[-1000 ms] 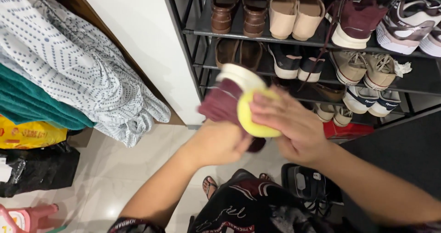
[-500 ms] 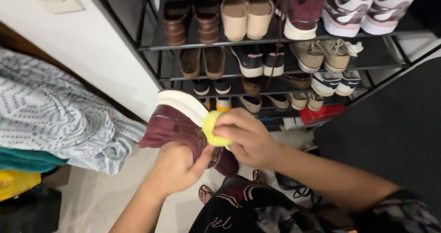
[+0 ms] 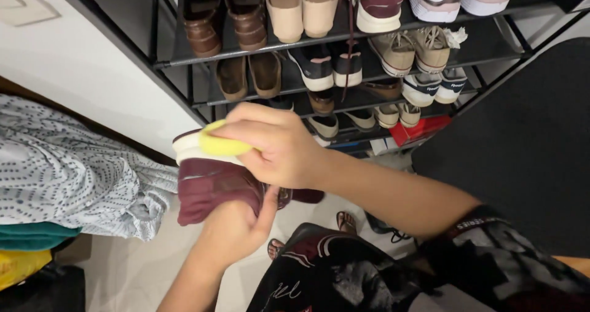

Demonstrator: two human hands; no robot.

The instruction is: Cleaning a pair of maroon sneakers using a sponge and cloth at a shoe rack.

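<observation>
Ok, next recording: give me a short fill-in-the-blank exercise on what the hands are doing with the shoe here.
1. The right hand presses a ______ sponge against the sole of the shoe.
2. The left hand grips the ______-coloured shoe from below.
3. Behind the hands stands a black ______ with several shelves full of footwear.
4. The sole of the held shoe is ______.

Missing words: yellow; maroon; shoe rack; white

Single head-worn view, steeply downward and close over the hands [image 3: 258, 189] (shoe rack [image 3: 344, 54] just beyond)
</observation>
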